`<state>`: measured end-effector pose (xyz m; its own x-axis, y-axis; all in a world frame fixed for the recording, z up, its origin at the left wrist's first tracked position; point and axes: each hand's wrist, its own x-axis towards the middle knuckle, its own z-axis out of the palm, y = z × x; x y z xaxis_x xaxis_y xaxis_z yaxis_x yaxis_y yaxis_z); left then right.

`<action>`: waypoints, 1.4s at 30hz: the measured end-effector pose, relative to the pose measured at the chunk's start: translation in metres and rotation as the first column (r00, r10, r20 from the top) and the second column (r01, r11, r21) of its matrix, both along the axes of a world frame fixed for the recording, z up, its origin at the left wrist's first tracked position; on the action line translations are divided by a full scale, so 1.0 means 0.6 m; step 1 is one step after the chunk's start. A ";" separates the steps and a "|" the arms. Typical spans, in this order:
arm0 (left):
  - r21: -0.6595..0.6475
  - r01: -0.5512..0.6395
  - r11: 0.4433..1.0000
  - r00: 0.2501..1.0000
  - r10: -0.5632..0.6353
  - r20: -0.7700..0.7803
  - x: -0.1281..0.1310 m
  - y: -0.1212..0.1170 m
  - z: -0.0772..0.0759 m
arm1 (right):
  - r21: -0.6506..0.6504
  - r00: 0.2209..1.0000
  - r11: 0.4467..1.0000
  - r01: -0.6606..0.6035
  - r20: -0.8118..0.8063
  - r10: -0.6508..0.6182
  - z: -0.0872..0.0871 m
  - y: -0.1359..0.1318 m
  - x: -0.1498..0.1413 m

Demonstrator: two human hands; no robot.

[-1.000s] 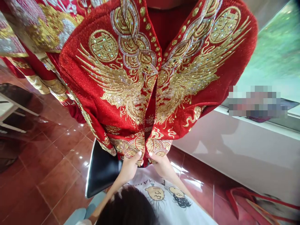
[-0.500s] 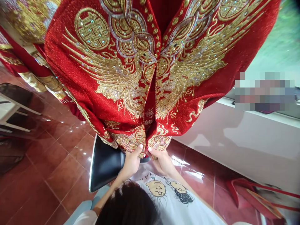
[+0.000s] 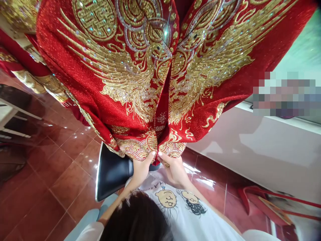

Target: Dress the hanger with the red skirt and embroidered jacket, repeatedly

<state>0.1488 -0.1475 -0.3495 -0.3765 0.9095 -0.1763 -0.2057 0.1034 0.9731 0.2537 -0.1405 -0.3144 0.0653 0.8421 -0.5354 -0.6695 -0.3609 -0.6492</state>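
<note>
A red jacket [image 3: 105, 103] with gold phoenix embroidery and beads hangs in front of me, its front edges parted by a narrow gap. My left hand [image 3: 142, 164] pinches the hem corner of the left front panel, thumb on top. Opposite it, my right hand [image 3: 173, 164] grips the hem corner of the right front panel. Both thumbs lie almost side by side at the bottom of the opening. The other fingers are mostly hidden behind the cloth. Inside the gap shows a dark red layer with small silvery patterns [image 3: 161, 117].
A black chair seat [image 3: 114, 172] stands behind the hem at left. More red and gold garments [image 3: 37, 78] hang at far left. A white wall [image 3: 250, 140] with a ledge runs along the right. A red bag [image 3: 263, 204] rests on the tiled floor [image 3: 60, 174].
The jacket looks slightly larger and closer, its upper part shifted up and outward. My hands keep hold of both hem corners, and the corners have come a little nearer each other.
</note>
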 end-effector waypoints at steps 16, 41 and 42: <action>-0.085 0.150 0.985 0.987 -0.153 -0.037 -0.023 0.007 -0.035 | -0.113 0.927 0.927 -0.358 0.073 0.367 -0.076 0.001 0.015; -0.026 0.070 0.997 0.996 -0.071 -0.045 -0.023 0.059 -0.194 | -0.141 0.861 0.881 -0.452 0.187 0.472 -0.115 0.069 -0.027; -0.017 0.062 0.998 0.998 -0.063 -0.025 -0.021 0.062 -0.196 | -0.139 0.869 0.886 -0.442 0.181 0.462 -0.115 0.072 -0.030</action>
